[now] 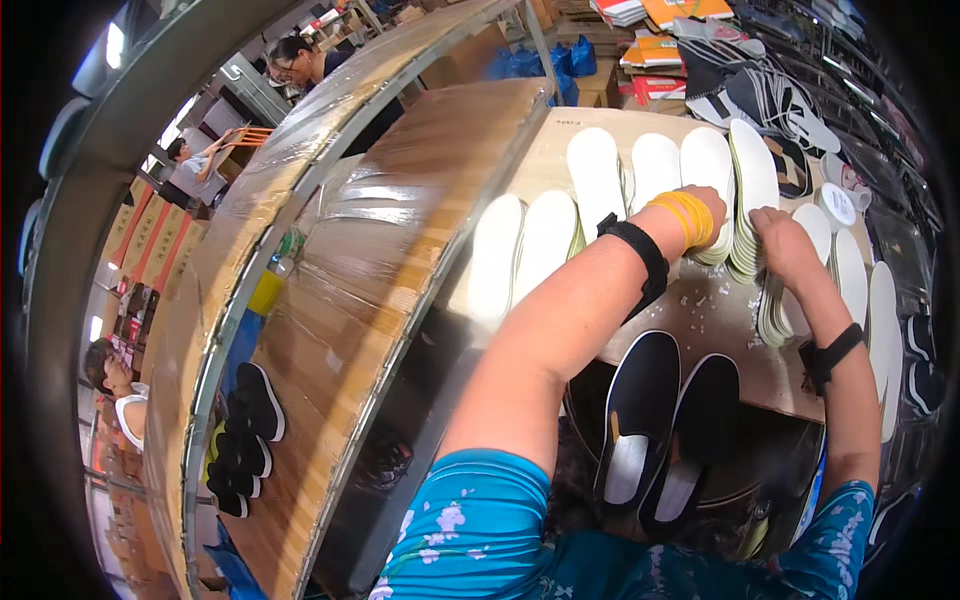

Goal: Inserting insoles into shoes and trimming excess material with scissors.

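White insoles with greenish edges stand in stacks on a tan board. My left hand (708, 216), yellow rubber bands round its wrist, reaches over one stack (705, 160). Its fingers look curled, but their tips are hidden. My right hand (787, 246) is closed with thumb and fingers at the right edge of the neighbouring tall insole stack (755, 180), between the two hands. Below, a pair of black slip-on shoes, the left shoe (643, 400) and the right shoe (703, 420), lies at the board's near edge with pale insoles showing inside.
More insole stacks (497, 255) line the board (700, 320), which has white crumbs on it. A white round tub (836, 205) stands at right. Leftward is a plastic-wrapped shelf (400, 200) with black shoes (258, 402). Fabric shoe pieces (760, 100) lie behind. Other people (200, 165) are farther left.
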Available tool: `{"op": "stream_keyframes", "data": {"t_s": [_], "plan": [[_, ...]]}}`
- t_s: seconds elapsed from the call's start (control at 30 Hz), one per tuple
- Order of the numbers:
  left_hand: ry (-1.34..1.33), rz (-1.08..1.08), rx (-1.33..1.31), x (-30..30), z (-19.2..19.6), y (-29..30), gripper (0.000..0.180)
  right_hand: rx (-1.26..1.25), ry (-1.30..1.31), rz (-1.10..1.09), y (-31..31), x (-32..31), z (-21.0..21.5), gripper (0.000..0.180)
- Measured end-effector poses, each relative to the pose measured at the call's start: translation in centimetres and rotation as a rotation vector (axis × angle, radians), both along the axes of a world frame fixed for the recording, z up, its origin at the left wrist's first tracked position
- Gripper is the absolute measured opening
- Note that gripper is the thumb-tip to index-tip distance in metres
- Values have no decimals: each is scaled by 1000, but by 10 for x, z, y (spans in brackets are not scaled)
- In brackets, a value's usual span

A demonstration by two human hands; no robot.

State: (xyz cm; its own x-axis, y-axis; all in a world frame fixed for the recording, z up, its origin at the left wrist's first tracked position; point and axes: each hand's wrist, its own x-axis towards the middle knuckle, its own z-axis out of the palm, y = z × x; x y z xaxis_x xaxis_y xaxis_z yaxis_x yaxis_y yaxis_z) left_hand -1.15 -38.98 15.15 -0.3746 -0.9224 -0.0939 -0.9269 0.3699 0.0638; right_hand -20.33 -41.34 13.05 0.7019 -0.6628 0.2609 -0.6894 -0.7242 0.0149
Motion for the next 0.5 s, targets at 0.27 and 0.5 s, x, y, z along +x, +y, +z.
{"op": "stream_keyframes", "data": {"t_s": [0.27, 0.5], "plan": [[597, 419, -485, 57, 57, 115, 25, -580, -856, -164, 83, -53, 75, 43], [1404, 757, -247, 105, 59, 342, 36, 556, -1374, -373, 254, -195, 70, 43]]}}
